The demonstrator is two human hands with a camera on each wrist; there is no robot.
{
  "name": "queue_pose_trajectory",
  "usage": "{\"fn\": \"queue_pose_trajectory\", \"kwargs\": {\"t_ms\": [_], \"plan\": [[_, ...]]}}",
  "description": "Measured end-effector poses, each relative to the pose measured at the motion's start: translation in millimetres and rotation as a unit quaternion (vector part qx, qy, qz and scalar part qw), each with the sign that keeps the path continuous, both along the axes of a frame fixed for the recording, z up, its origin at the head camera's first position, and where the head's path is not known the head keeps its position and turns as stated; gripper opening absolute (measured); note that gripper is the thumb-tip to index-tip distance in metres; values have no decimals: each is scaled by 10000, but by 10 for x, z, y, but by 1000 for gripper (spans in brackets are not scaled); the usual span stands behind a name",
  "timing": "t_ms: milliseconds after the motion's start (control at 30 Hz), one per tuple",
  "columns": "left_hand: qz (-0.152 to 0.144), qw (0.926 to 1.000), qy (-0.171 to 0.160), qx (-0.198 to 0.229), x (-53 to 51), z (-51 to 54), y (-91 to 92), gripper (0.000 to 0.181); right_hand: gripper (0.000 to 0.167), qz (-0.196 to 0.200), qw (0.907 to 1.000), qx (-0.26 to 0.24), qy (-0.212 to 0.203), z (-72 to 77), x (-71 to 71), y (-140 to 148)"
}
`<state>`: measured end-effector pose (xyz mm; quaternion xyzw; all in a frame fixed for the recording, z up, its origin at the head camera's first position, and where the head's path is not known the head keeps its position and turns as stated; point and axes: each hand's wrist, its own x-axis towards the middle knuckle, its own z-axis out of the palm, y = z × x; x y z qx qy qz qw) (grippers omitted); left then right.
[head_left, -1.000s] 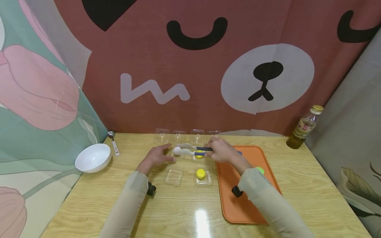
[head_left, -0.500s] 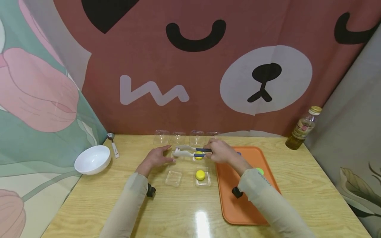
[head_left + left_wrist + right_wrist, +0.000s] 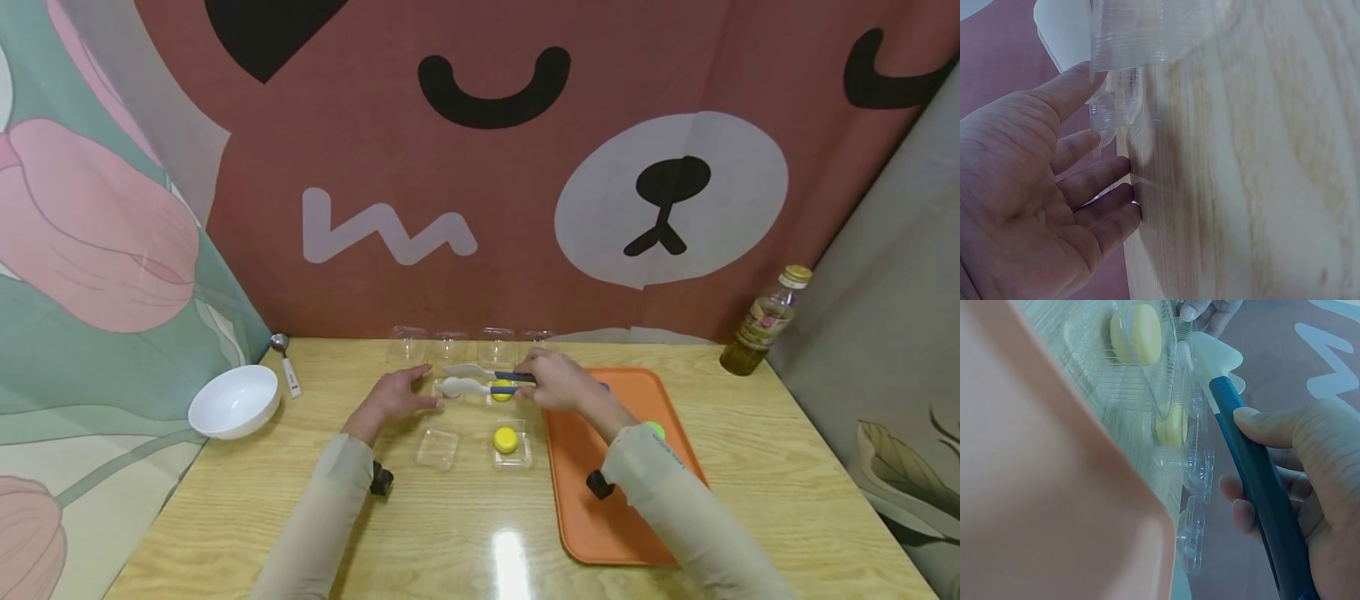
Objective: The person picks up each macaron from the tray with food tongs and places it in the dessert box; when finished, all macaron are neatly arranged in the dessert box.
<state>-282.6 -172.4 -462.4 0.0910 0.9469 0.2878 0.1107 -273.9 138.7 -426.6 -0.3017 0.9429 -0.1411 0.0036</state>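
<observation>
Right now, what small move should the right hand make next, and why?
Probably lift the tongs gently clear with the right hand: their white tips stand apart, and the pale round piece seems to sit beneath the nearer tip, unpinched, close to the left hand.

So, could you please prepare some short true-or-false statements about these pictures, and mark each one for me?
1. The right hand holds the tongs. True.
2. The left hand grips the white bowl. False: the bowl stands well apart from both hands.
3. The spoon lies beside the bowl. True.
4. Both yellow round pieces lie on the orange tray. False: they sit in clear containers, to the left of the tray.
5. The bottle stands with its gold cap on. True.
6. The bottle stands on the tray. False: it stands beyond the tray, to the right.
</observation>
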Motion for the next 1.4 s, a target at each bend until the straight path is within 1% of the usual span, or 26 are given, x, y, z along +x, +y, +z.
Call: {"fn": "queue_pose_trajectory", "kwargs": {"t_ms": [200, 467, 533, 633, 767, 867, 933, 1033, 1100, 1200, 1300, 1400], "plan": [[-6, 10000, -74, 16, -8, -7, 9, 83, 33, -131, 9997, -166, 97, 2, 42, 77], [108, 9994, -265, 218, 13, 14, -44, 90, 36, -286, 9986, -437, 7, 33, 152, 306], [70, 9994, -245, 235, 12, 6, -54, 88, 36, -381, 9980, -493, -67, 28, 178, 396], [-43, 9996, -116, 240, 9, -28, -74, 82, 37, -550, 9966, -593, -140, 34, 234, 565], [-34, 9993, 77, 359, 44, -95, -130, 78, 37, -715, 9952, -663, 95, 65, 307, 840], [-22, 9990, 89, 437, 146, -126, -201, 83, 37, -838, 9937, -676, 309, 86, 383, 1070], [-168, 9989, 66, 434, 246, -141, -262, 87, 37, -1004, 9919, -692, 368, 90, 472, 1234], [-352, 9984, 22, 446, 429, -153, -365, 91, 35, -1249, 9881, -760, 487, 66, 650, 1505], [-546, 9974, 41, 463, 544, -162, -430, 92, 33, -1409, 9854, -736, 607, 35, 783, 1685], [-686, 9963, -52, 522, 689, -154, -481, 94, 32, -1609, 9823, -657, 704, -17, 983, 1923], [-883, 9938, -246, 631, 779, -137, -467, 97, 35, -1771, 9803, -603, 634, -74, 1165, 2104], [-994, 9919, -397, 690, 822, -130, -415, 98, 36, -1897, 9784, -588, 567, -134, 1323, 2230]]}}
